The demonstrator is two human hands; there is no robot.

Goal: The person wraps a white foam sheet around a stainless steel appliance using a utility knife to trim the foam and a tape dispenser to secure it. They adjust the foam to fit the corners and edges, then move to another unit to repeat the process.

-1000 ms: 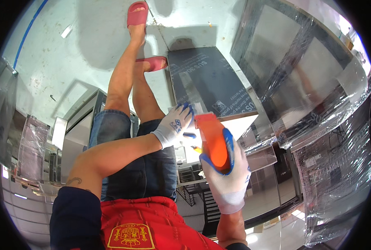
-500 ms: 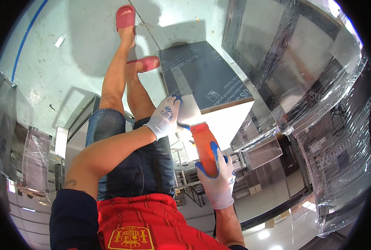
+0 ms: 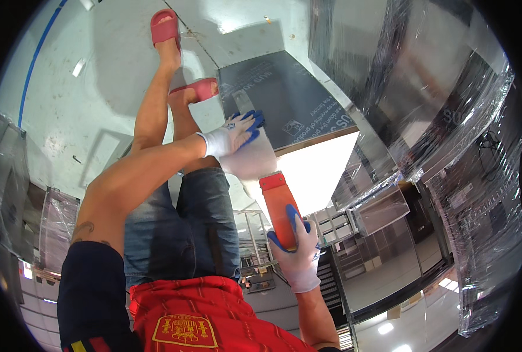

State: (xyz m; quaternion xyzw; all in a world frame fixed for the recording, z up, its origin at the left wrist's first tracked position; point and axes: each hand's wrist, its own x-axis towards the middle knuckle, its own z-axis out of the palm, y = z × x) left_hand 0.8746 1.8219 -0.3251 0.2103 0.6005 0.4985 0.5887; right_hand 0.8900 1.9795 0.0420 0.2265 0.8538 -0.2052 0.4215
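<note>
My left hand (image 3: 237,134), in a white glove with blue fingertips, lies with fingers stretched out on the near left edge of a dark film-covered panel (image 3: 284,97). Under and below the palm is a pale translucent sheet (image 3: 252,157), reaching down toward the tool. A lighter strip (image 3: 241,98) runs along the panel beyond my fingers. My right hand (image 3: 299,249), gloved alike, is closed around a long orange tool with a flat red head (image 3: 280,202). The head points up at the sheet's lower edge; whether they touch, I cannot tell.
Beside the panel's near edge is a bright white face (image 3: 317,170). Large film-wrapped units (image 3: 413,64) stand along the right, and another wrapped unit (image 3: 61,220) is at the left. My legs and red slippers (image 3: 165,28) rest on the pale floor (image 3: 117,47).
My left hand has moved up and slightly right onto the panel, its fingers now spread flat. More of the pale sheet shows below it. The orange tool has shifted slightly left with my right hand.
</note>
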